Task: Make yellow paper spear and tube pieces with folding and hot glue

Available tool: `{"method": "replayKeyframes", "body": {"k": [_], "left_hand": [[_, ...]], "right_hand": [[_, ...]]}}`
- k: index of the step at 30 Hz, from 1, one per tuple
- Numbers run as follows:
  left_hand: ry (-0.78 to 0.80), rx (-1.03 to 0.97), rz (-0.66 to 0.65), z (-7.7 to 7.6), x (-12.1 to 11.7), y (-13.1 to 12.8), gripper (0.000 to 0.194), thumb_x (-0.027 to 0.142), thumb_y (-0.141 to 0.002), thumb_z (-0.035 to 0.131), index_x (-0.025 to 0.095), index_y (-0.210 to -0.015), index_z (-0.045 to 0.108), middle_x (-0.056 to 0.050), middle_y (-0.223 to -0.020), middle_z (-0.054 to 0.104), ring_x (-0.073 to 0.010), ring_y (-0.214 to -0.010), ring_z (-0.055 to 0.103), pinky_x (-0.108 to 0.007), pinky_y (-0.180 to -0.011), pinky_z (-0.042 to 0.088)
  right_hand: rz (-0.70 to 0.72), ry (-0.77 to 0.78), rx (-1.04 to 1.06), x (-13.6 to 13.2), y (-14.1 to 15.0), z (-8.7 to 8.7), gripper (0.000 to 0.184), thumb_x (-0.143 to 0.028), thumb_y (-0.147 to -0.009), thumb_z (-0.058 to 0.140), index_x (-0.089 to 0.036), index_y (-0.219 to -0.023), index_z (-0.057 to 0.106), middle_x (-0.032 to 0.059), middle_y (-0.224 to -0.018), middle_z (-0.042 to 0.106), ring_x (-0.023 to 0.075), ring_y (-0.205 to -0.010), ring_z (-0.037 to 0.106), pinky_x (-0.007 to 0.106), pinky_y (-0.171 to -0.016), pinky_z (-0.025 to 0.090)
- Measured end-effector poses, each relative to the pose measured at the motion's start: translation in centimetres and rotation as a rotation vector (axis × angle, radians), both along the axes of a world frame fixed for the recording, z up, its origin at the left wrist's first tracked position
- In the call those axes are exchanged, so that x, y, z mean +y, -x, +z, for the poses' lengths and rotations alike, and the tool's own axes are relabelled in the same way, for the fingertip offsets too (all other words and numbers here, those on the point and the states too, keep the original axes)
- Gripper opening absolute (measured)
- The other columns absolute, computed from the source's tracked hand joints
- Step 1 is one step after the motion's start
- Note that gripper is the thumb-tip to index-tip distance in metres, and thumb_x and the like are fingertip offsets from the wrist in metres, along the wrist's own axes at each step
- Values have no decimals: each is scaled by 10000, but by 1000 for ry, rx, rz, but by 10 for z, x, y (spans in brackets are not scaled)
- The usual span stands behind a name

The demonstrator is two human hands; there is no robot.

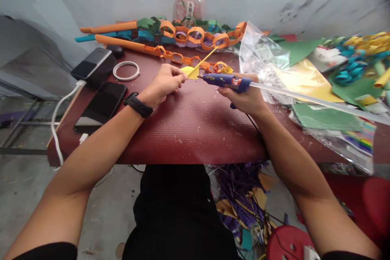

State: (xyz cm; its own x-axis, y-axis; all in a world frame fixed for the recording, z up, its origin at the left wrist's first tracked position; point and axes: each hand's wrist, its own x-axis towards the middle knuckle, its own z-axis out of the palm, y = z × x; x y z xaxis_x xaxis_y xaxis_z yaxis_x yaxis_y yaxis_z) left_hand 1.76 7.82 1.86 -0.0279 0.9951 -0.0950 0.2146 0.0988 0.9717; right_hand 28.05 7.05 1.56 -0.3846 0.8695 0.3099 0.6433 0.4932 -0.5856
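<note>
My left hand [168, 82] pinches a piece of yellow paper [191, 72] just above the table, its narrow strip slanting up to the right. My right hand [245, 96] is wrapped round a blue glue gun [224, 80]. The gun's nozzle points left and is close to the yellow paper; I cannot tell if they touch. From the gun's rear a long clear glue stick [304, 96] extends to the right. Behind both hands lie a small orange paper chain [173, 56] and a larger orange paper chain [195, 34].
A black phone [102, 103], a dark box-shaped device [94, 65] and a white ring [126, 70] lie on the left of the red table [183, 130]. Plastic bags [258, 50] and green paper sheets [329, 117] cover the right. A cord runs down from the gun.
</note>
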Motion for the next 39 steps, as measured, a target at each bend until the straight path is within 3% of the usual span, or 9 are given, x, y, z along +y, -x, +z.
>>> {"method": "replayKeyframes", "body": {"k": [4,19,30,39], "left_hand": [[1,20,-2,-1,0,0,342,-16,-1037,648,131,-728,656,10,-661,581,-68,-553,488,-247,-525,374],[23,-3,-33,3,-4,-3,347,-12,-1043,643,139,-730,639,8,-665,573,-68,-556,479,-247,-533,357],[11,-14,-81,0,-5,-4,282,24,-1030,681,138,-775,642,-21,-725,599,-78,-614,486,-262,-577,349],[9,-28,-79,2,-5,-4,309,4,-1026,659,138,-748,642,-13,-690,596,-72,-584,485,-251,-544,359]], "right_hand": [[-14,9,143,-1,1,0,229,-374,-898,715,-274,-740,583,48,-751,573,224,-711,512,460,-683,486],[34,32,191,2,2,-4,283,-404,-863,780,-267,-708,587,14,-690,570,191,-669,504,418,-632,453],[-61,41,25,0,-1,-2,248,-491,-917,724,-279,-808,657,71,-807,622,277,-833,617,473,-731,565],[-41,49,-14,-5,4,4,262,-452,-900,737,-274,-743,626,42,-732,561,228,-726,507,437,-704,513]]}}
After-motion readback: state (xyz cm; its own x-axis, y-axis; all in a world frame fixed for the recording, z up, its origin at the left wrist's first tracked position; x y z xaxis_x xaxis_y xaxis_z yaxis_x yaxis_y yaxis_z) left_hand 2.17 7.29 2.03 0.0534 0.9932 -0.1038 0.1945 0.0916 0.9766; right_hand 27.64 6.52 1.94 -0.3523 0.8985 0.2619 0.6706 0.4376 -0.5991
